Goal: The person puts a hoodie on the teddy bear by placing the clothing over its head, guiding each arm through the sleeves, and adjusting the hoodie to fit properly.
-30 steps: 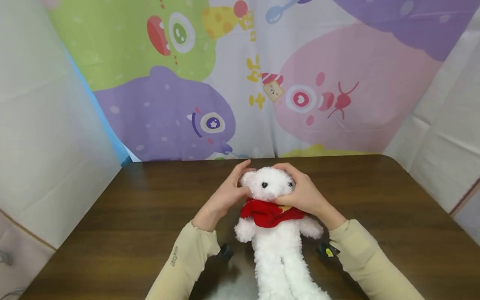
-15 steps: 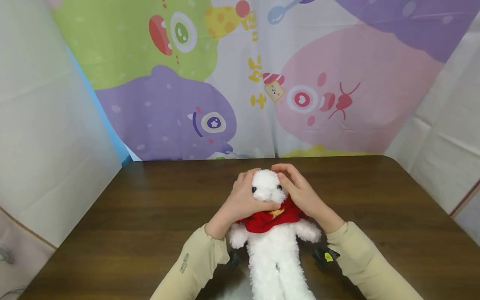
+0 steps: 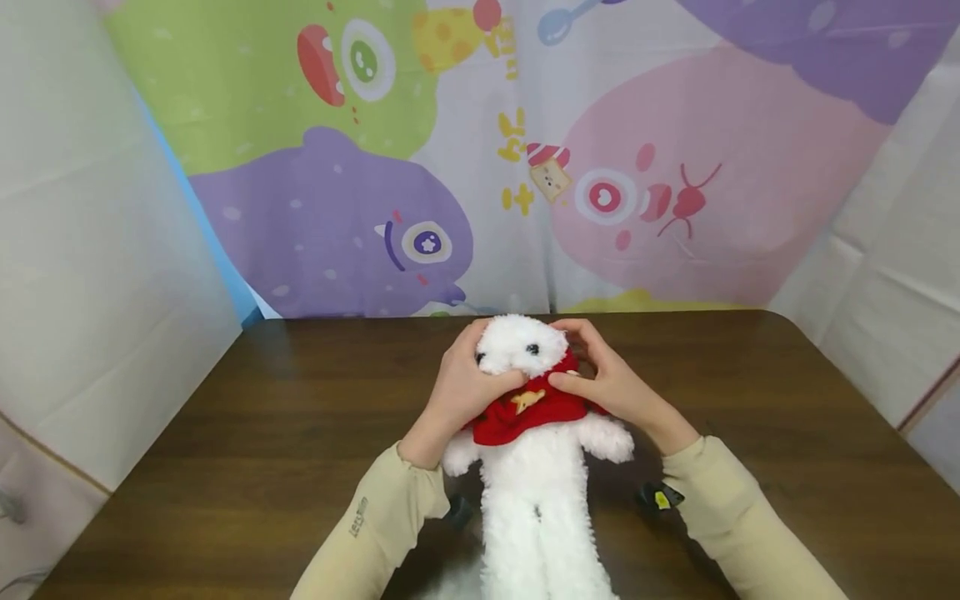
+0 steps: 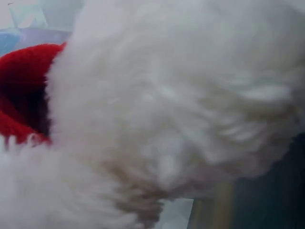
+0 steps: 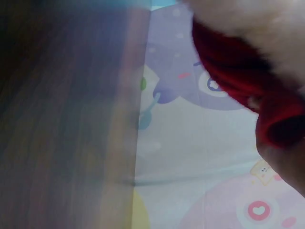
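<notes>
A fluffy white plush toy [image 3: 534, 475] with black eyes is in the middle of the head view, its legs toward the person. Around its neck sits a red cape [image 3: 498, 423] with a yellow emblem. My left hand [image 3: 467, 385] grips the left side of the toy's head, thumb under the muzzle. At the neck's right side, my right hand [image 3: 618, 387] pinches the cape's edge; its fingertips are partly hidden behind it. White fur [image 4: 157, 95] fills most of the left wrist view. The right wrist view shows the folded red cloth [image 5: 281, 114] against the thumb.
The toy is over a dark brown wooden table [image 3: 300, 433]. A cartoon-printed curtain [image 3: 517, 250] hangs behind the table's far edge, with pale sheets [image 3: 112, 233] at the sides. Dark wrist cameras [image 3: 660, 497] hang below the sleeves.
The left hand has closed in on the toy's head, and the toy has shifted left and slightly up. The right hand has gone from the head to the cape, whose emblem has swung left.
</notes>
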Demonstrator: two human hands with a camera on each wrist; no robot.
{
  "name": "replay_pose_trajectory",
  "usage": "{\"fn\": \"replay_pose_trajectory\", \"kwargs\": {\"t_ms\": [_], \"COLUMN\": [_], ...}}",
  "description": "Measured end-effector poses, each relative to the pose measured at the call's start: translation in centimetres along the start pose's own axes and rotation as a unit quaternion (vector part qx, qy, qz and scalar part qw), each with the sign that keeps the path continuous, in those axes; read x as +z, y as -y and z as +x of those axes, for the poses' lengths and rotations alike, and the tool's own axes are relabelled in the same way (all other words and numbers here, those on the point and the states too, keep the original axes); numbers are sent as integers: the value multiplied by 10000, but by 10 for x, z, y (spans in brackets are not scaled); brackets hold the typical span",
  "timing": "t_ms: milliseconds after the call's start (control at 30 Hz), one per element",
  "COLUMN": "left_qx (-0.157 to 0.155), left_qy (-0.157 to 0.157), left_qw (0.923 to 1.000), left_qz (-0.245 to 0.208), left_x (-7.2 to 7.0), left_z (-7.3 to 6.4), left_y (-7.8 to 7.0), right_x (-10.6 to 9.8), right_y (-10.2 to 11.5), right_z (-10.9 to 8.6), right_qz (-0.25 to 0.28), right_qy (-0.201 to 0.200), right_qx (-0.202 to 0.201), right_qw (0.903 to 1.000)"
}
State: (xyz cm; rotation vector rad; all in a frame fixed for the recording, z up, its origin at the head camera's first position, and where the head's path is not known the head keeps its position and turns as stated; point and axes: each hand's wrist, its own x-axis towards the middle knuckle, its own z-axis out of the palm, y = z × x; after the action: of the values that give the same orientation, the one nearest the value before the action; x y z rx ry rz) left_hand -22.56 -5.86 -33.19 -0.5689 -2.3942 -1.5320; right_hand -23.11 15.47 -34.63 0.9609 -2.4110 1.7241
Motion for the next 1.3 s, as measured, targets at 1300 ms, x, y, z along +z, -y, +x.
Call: {"fn": "replay_pose_trajectory", "kwargs": {"t_ms": [1300], "left_qx": [-1793], "left_qy": [1311], "left_qw": [9692], "left_qz": [-1067], "left_x": [-6], "left_z": [12], "left_y": [40], "right_x": [-17], "right_y": [-11], "right_z": [-10], "right_qz": [-2287], "right_qy": [1626], "right_qx": [1053], "right_qw": [9540]}}
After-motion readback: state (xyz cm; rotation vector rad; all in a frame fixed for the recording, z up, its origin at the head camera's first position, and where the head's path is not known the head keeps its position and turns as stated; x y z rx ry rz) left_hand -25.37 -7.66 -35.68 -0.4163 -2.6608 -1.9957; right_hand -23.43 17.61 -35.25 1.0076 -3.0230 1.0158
